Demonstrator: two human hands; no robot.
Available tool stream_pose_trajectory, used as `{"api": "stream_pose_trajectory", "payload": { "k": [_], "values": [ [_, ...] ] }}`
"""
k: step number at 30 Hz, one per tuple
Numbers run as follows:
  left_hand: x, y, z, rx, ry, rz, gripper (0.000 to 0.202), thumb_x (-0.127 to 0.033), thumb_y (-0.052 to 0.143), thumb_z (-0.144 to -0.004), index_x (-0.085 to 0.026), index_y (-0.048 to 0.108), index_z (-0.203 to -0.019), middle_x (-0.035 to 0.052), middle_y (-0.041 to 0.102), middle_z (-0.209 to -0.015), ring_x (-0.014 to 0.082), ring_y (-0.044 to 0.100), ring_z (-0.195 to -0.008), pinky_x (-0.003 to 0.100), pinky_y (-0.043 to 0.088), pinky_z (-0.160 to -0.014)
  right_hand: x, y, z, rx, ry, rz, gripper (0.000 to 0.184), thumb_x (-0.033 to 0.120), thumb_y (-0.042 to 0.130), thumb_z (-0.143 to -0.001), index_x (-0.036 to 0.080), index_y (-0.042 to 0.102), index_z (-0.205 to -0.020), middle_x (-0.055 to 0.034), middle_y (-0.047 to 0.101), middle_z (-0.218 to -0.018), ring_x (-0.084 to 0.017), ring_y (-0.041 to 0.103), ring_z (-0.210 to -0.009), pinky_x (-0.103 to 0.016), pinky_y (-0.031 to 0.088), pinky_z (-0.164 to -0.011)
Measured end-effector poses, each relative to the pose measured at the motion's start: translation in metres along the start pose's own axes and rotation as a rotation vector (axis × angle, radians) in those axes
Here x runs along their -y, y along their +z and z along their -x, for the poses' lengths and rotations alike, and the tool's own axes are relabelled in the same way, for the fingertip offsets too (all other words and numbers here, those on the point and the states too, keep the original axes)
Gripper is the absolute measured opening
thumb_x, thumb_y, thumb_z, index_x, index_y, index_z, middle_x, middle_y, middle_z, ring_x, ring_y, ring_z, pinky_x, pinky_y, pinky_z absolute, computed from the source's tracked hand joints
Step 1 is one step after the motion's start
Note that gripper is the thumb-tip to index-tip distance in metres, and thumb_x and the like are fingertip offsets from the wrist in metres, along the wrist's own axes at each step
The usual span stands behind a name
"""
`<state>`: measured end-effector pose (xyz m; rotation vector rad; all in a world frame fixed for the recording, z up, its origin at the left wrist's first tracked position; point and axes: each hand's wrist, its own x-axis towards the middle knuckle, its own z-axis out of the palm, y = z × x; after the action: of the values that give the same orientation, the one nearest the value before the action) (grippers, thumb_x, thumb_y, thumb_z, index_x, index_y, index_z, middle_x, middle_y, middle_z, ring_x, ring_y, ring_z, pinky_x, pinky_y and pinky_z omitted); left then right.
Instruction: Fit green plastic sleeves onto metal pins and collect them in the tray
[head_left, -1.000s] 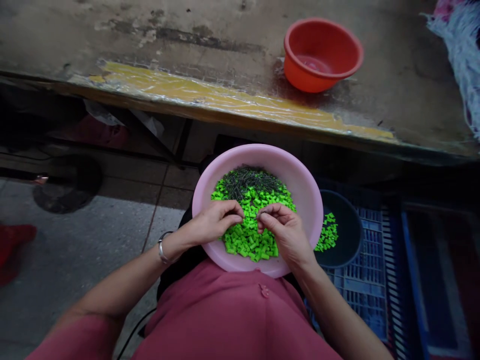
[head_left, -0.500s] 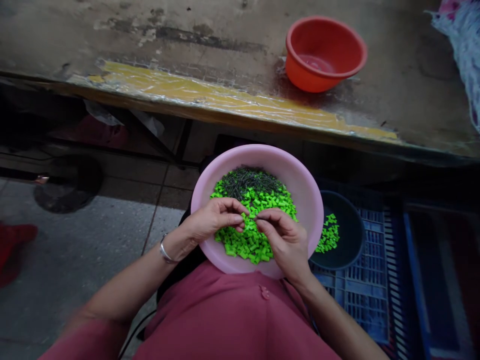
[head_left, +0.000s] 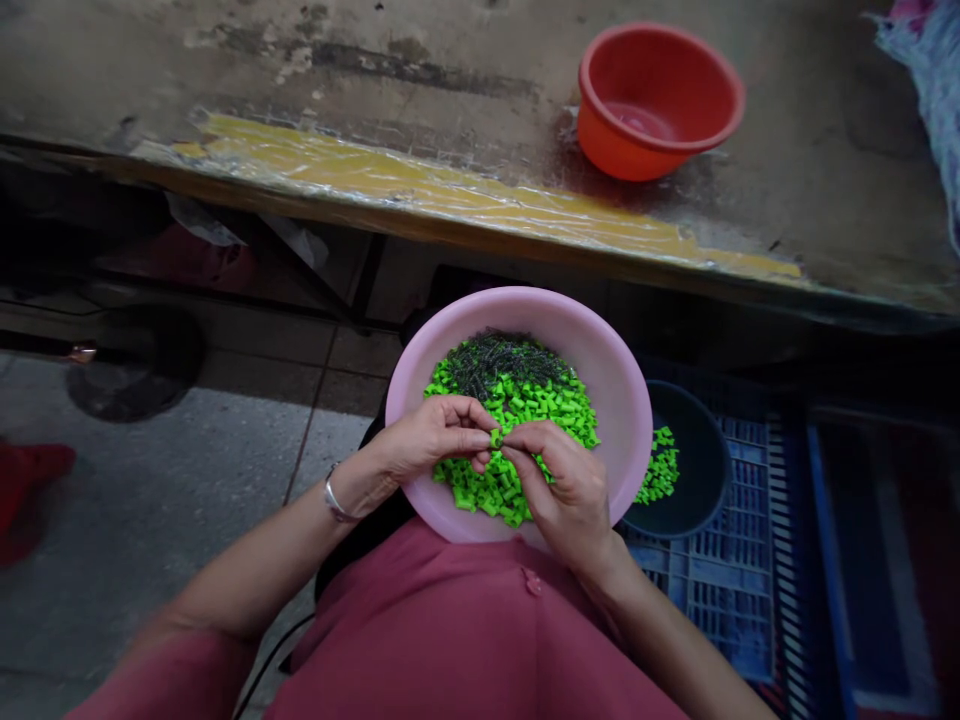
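My left hand [head_left: 442, 436] pinches a small green plastic piece [head_left: 496, 438] between thumb and fingertips. Right beside it, the fingertips of my right hand [head_left: 562, 480] are closed on a tiny dark part, probably a screw, though it is mostly hidden. Both hands are over a pink basin [head_left: 626, 400] that rests on my lap. Many loose green plastic pieces [head_left: 495, 490] fill its bottom, and a heap of thin dark metal screws or pins [head_left: 502, 360] lies on them at the far side.
A dark bowl [head_left: 697, 490] holding more green pieces stands on a blue plastic crate [head_left: 720, 610] at the right. Ahead runs a worn table edge with yellow tape [head_left: 420, 185]. On the table sits a red bowl [head_left: 656, 100].
My right hand has moved left, its fingertips now meeting the green piece in my left hand. The green piece shows more clearly. The view has shifted slightly.
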<state>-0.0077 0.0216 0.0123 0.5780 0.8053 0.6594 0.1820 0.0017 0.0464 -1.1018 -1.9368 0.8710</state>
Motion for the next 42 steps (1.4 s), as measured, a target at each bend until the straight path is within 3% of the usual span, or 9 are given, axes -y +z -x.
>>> {"api": "stream_pose_trajectory", "payload": {
  "k": [10, 14, 20, 23, 26, 31, 42],
  "values": [
    [0.006, 0.001, -0.002, -0.033, 0.048, -0.008, 0.030, -0.030, 0.081, -0.069, -0.011, 0.063, -0.084, 0.0009, 0.067, -0.061, 0.0105, 0.063, -0.052, 0.021, 0.049, -0.054, -0.011, 0.011, 0.004, 0.007, 0.026, -0.056, 0.009, 0.011, 0.061, -0.091, 0.019, 0.066, -0.090, -0.0029, 0.066, -0.082, -0.015, 0.064, -0.078, -0.030, 0.050, -0.070],
    [0.004, 0.001, -0.003, -0.030, 0.023, -0.027, 0.030, -0.031, 0.078, -0.073, -0.011, 0.064, -0.091, -0.0003, 0.067, -0.061, 0.0097, 0.063, -0.052, 0.019, 0.048, -0.053, -0.004, 0.004, 0.003, 0.025, 0.056, -0.058, 0.015, 0.010, 0.059, -0.091, 0.019, 0.069, -0.097, -0.0046, 0.069, -0.089, -0.016, 0.065, -0.083, -0.030, 0.052, -0.075],
    [0.002, 0.002, -0.001, 0.022, -0.062, -0.083, 0.026, -0.034, 0.074, -0.077, -0.012, 0.061, -0.082, -0.0034, 0.061, -0.056, 0.0070, 0.056, -0.047, 0.017, 0.045, -0.046, -0.003, -0.015, -0.002, 0.175, 0.343, -0.304, 0.013, 0.015, 0.062, -0.088, 0.023, 0.073, -0.089, -0.0012, 0.070, -0.082, -0.014, 0.065, -0.075, -0.028, 0.053, -0.069],
    [0.003, 0.004, 0.000, 0.028, -0.086, -0.102, 0.029, -0.037, 0.072, -0.079, -0.013, 0.059, -0.074, -0.0025, 0.061, -0.058, 0.0058, 0.053, -0.044, 0.017, 0.045, -0.043, -0.010, -0.013, -0.001, 0.183, 0.510, -0.507, 0.003, 0.021, 0.071, -0.080, 0.022, 0.073, -0.082, -0.0011, 0.069, -0.081, -0.014, 0.063, -0.071, -0.027, 0.054, -0.063],
    [0.003, 0.005, 0.000, 0.044, -0.093, -0.087, 0.031, -0.039, 0.075, -0.076, -0.013, 0.059, -0.075, -0.0006, 0.064, -0.062, 0.0073, 0.056, -0.046, 0.018, 0.048, -0.043, -0.014, -0.005, 0.003, 0.165, 0.601, -0.641, 0.006, 0.026, 0.075, -0.077, 0.022, 0.072, -0.080, -0.0012, 0.067, -0.081, -0.013, 0.062, -0.070, -0.027, 0.055, -0.063],
    [0.003, 0.006, 0.002, 0.049, -0.072, -0.073, 0.031, -0.039, 0.076, -0.075, -0.013, 0.057, -0.075, -0.0013, 0.064, -0.060, 0.0081, 0.058, -0.045, 0.019, 0.049, -0.042, -0.014, 0.004, 0.006, 0.090, 0.603, -0.685, 0.006, 0.023, 0.076, -0.075, 0.021, 0.070, -0.073, 0.0001, 0.065, -0.077, -0.013, 0.062, -0.071, -0.025, 0.053, -0.066],
    [0.006, 0.005, 0.003, 0.090, -0.035, -0.117, 0.031, -0.040, 0.073, -0.078, -0.014, 0.057, -0.074, -0.0021, 0.063, -0.052, 0.0083, 0.056, -0.041, 0.018, 0.048, -0.041, -0.011, 0.011, 0.008, 0.070, 0.611, -0.667, 0.015, 0.025, 0.076, -0.074, 0.020, 0.063, -0.068, 0.0012, 0.064, -0.074, -0.011, 0.062, -0.061, -0.024, 0.052, -0.058]
  ]
}}
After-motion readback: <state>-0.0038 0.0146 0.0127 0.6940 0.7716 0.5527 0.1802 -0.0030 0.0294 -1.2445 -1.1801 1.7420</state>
